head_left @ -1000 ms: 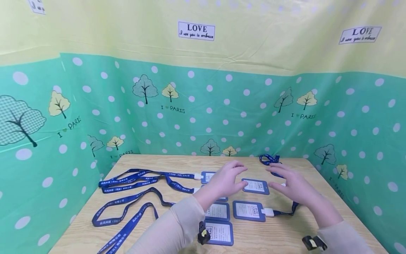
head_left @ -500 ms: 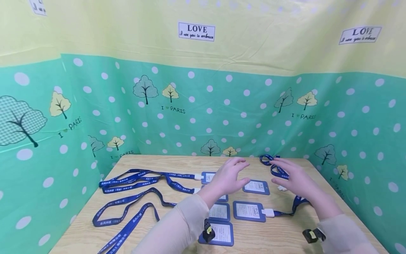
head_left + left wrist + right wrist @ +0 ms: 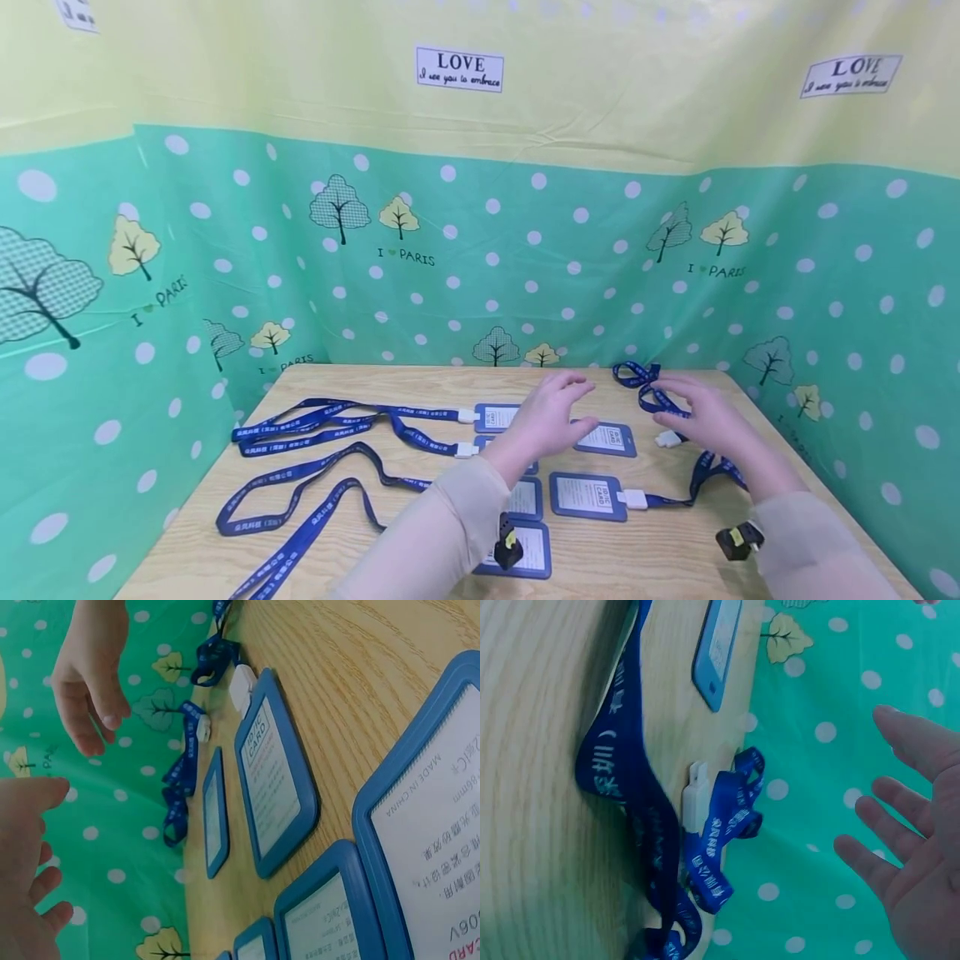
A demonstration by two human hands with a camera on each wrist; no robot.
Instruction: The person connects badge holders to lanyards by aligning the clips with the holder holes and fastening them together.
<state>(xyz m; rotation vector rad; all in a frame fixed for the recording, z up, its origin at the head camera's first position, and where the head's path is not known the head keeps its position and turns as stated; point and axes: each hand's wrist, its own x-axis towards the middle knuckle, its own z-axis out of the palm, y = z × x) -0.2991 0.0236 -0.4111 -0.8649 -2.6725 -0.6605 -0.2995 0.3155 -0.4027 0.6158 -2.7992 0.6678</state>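
Note:
My left hand (image 3: 543, 421) hovers over the table with fingers spread and nothing in them, near a loose blue card holder (image 3: 606, 439). To its right my right hand (image 3: 708, 421) is also held in the air, palm bare in the right wrist view. Just beside that hand lies a blue lanyard (image 3: 712, 847) with a white clip (image 3: 697, 799), apart from the loose holder. Closer to me, another card holder (image 3: 587, 497) is joined by its white clip to a lanyard (image 3: 705, 479). My left forearm partly covers a column of card holders (image 3: 534, 546).
Several blue lanyards (image 3: 277, 477) stretch in loops across the left side of the wooden table (image 3: 202, 533). At the back left, a card holder (image 3: 491, 417) is clipped to one. A green and yellow dotted curtain (image 3: 480, 250) encloses the table's back and sides.
Both hands have drifted slightly to the right, still in the air and holding nothing. The loose lanyard's white clip, earlier hidden behind the right hand, now shows. The things on the table have not moved.

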